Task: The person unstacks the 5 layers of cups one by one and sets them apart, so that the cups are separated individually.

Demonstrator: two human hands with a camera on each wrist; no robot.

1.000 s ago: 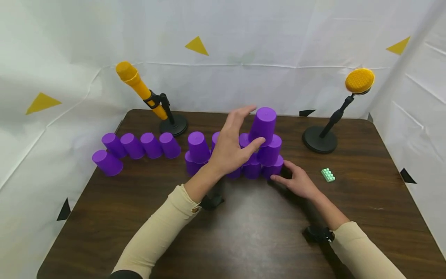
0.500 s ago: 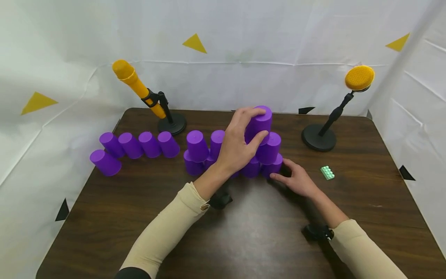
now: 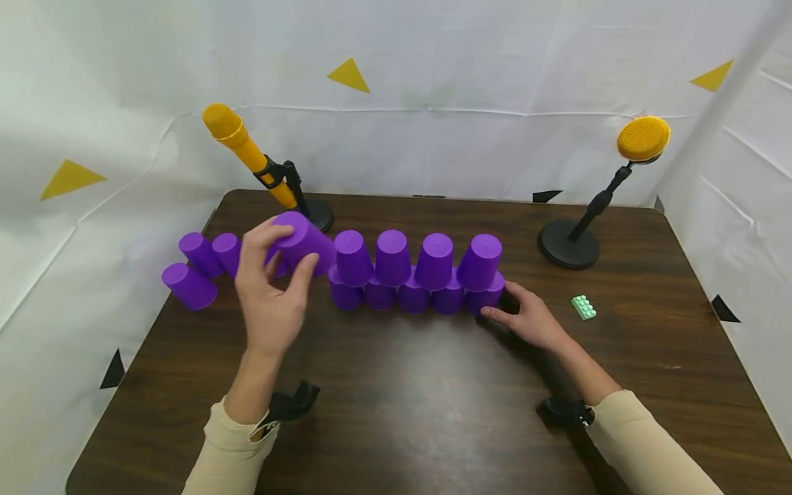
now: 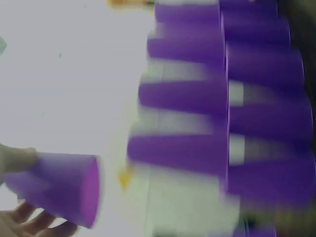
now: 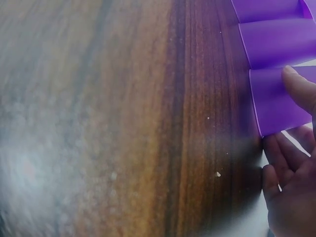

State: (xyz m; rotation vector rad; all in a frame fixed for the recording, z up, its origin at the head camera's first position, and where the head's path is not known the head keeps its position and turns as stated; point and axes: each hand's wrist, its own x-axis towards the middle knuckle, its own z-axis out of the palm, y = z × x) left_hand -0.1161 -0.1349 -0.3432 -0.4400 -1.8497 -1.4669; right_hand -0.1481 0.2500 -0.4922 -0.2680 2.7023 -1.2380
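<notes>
A purple cup (image 3: 302,240), tilted, is held in the air by the curled fingers of the left hand (image 3: 270,300), just left of the two-tier cup stack (image 3: 416,271) on the brown surface (image 3: 421,399). The right hand (image 3: 529,322) rests with relaxed fingers touching the stack's bottom right cup (image 3: 486,298). A green block (image 3: 582,309) lies nearby.

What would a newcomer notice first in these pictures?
First, the two-tier wall of purple cups at the middle of the dark table, with the left hand holding one purple cup tilted in the air beside it. The right hand touches the wall's right end, and the yellow microphone stands behind.
</notes>
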